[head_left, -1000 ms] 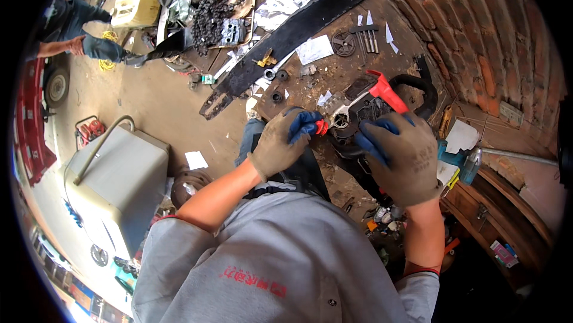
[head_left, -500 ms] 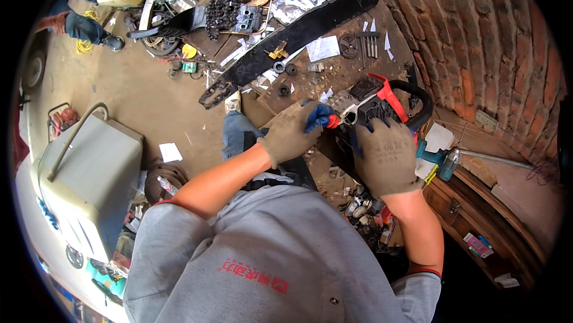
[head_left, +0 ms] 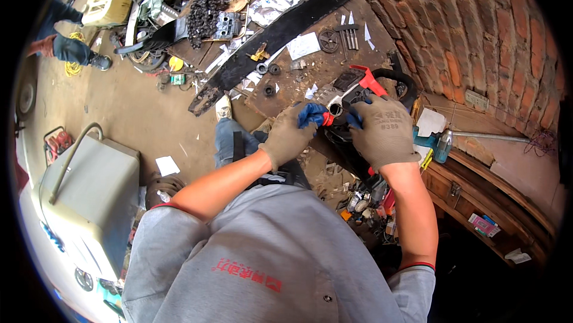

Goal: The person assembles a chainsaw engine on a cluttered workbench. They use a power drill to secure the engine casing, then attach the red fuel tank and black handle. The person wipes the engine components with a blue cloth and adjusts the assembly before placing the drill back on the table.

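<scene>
A chainsaw body with a red hand guard and a black front handle lies at the near edge of the workbench. My left hand, in a grey-brown glove with blue fingertips, is closed around a small red cap-like part. That part sits right beside a round metal-rimmed opening on the saw. From the other side my gloved right hand bends over the saw body, fingers curled close to the opening. Whatever its fingertips pinch is hidden under the glove.
Across the workbench lies a long black guide bar, with a wrench near it. A heaped saw chain is farther back. The brick wall borders the right side. A grey box-shaped machine stands at left; a person's legs show far left.
The whole view has shifted slightly, so the bench things appear farther left. My right hand's fingers have curled in closer to the round opening. My left hand still grips the red part.
</scene>
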Motion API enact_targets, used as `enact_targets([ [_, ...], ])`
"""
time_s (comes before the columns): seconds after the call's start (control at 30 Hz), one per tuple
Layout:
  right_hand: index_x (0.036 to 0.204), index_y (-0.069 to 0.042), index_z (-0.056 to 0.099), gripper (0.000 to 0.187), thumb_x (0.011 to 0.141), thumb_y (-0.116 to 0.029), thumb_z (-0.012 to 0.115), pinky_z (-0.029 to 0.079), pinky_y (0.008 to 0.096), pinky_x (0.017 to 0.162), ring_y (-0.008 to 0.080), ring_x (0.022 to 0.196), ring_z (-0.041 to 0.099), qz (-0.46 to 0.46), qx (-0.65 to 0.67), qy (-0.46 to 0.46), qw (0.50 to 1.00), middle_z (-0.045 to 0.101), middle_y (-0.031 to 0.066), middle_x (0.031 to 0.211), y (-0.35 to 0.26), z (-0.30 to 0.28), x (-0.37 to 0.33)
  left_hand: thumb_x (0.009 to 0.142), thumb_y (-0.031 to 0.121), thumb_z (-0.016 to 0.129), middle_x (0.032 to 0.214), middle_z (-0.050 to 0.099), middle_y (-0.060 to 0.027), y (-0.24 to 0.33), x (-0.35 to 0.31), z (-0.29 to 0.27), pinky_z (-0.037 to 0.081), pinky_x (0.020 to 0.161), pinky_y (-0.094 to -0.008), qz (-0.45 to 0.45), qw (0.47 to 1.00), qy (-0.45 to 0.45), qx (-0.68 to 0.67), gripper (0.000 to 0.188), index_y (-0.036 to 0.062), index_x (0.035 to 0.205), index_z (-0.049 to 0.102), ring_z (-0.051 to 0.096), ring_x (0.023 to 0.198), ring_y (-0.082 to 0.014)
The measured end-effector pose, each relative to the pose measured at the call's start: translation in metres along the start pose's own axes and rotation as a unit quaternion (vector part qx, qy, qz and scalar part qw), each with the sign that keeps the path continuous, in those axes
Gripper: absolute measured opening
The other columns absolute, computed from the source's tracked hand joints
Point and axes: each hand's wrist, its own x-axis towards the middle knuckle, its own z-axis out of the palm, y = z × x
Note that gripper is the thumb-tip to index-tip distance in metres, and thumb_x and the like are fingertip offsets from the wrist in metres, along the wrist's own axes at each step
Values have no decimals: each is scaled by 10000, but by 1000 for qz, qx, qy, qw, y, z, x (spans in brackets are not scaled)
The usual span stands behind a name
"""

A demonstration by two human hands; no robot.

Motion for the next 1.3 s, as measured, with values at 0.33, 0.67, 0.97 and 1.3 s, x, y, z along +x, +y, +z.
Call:
enact_targets([
  [0.33,760,-78,642,84,738,-159,645,452,412,708,279,789,614,-105,-111,67,986,604,97,782,-20,39,-9,888,47,607,1033,721,-114,15,-7,-5,547,789,-326,3,999,-2,-45,328,-15,1209,608,685,883,-202],
  [0.67,1014,-54,749,269,823,-181,608,528,431,900,342,1014,687,87,-39,-242,966,717,201,1036,-17,9,53,893,45,568,903,703,-50,5,-11,-3,531,696,-267,14,999,40,-3,294,-32,1169,638,628,738,-92],
  [0.97,1104,-52,689,330,815,-197,624,505,449,917,349,1057,661,65,-12,-204,977,708,207,1052,11,3,49,900,77,612,924,715,-75,6,-9,-2,549,708,-293,-52,984,6,-172,289,-20,1172,619,659,761,-128],
  [1.3,1045,-49,664,268,823,-195,630,488,469,905,357,1031,656,-14,10,-179,984,698,195,1026,33,-1,41,908,52,578,958,692,-76,-7,-7,-3,535,724,-271,-43,993,17,-104,289,-36,1179,624,642,786,-121],
])
